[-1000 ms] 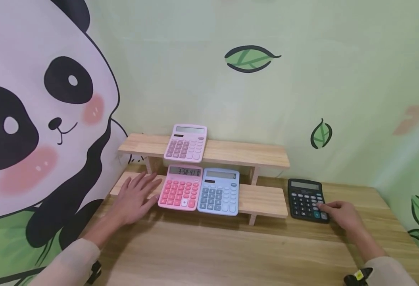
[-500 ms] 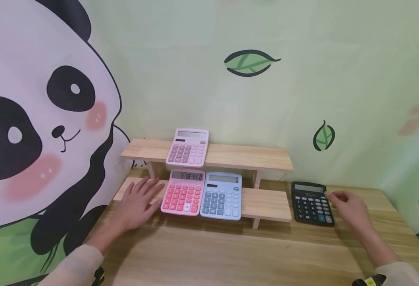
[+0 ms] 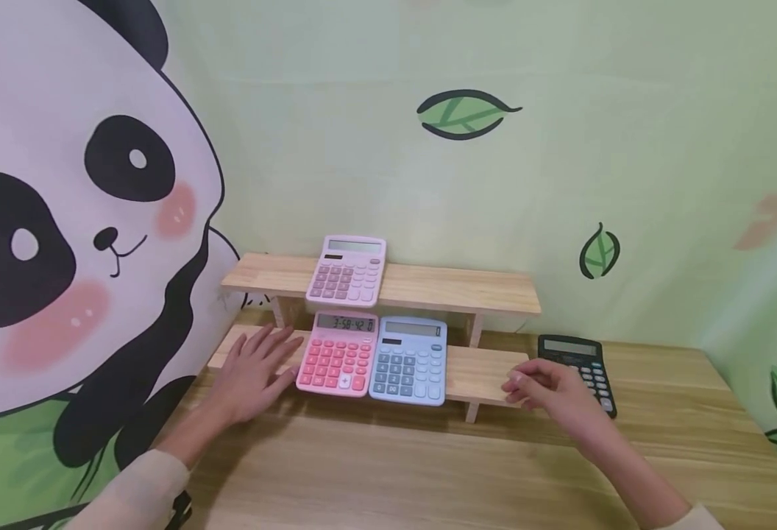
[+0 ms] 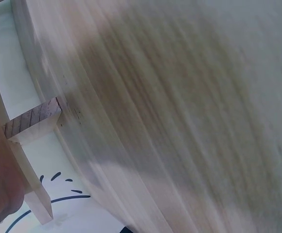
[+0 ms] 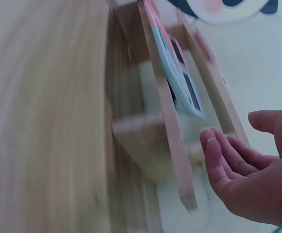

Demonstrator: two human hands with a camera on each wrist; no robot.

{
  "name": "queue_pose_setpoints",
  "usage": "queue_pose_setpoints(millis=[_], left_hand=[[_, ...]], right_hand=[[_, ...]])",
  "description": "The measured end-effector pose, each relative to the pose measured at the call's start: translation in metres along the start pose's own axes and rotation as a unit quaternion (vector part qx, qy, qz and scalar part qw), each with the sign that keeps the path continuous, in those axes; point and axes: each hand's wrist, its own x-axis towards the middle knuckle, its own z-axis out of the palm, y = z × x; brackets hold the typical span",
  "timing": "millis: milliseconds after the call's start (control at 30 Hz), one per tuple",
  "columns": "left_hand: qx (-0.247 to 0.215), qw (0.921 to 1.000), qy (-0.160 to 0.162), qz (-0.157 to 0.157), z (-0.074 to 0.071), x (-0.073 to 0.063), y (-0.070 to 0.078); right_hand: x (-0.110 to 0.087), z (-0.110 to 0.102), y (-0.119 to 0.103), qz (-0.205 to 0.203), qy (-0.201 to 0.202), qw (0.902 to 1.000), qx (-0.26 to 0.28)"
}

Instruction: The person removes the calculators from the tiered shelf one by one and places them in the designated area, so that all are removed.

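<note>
My left hand (image 3: 249, 383) lies with spread fingers over the left end of the lower wooden shelf (image 3: 488, 372). Its thumb tip is at the left edge of a pink calculator (image 3: 337, 357), whose display is lit. Against that one's right side leans a blue calculator (image 3: 410, 361) showing 0. My right hand (image 3: 561, 401), fingers loosely bent and holding nothing, hovers by the shelf's right end. Behind it, partly covered, a black calculator (image 3: 597, 375) lies on the table. In the right wrist view, a gap shows between thumb and fingers (image 5: 233, 160).
A pale pink calculator (image 3: 346, 272) leans on the upper wooden shelf (image 3: 461, 287). Both shelves stand on the wooden table (image 3: 395, 471), near a green wall (image 3: 468, 199) printed with leaves. At the left is a large printed panda (image 3: 37, 243).
My right hand has left the black calculator's right edge and moved left across it to the lower shelf's end. The left hand stays in place. The pink calculator's displayed digits changed.
</note>
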Motion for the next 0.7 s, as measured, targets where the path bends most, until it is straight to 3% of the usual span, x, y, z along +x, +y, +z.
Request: queue_pose_setpoints(millis=[267,700], left_hand=[[-0.001,1.0,-0.002,-0.003,-0.001,0.001,0.002],[0.005,1.0,-0.002,-0.004,-0.003,0.0,0.003]], right_hand=[[-0.003,0.042,0.009,-0.004,-0.089,0.9943,0.058],[0.002,0.085,0.031,0.013,-0.152,0.9797,0.13]])
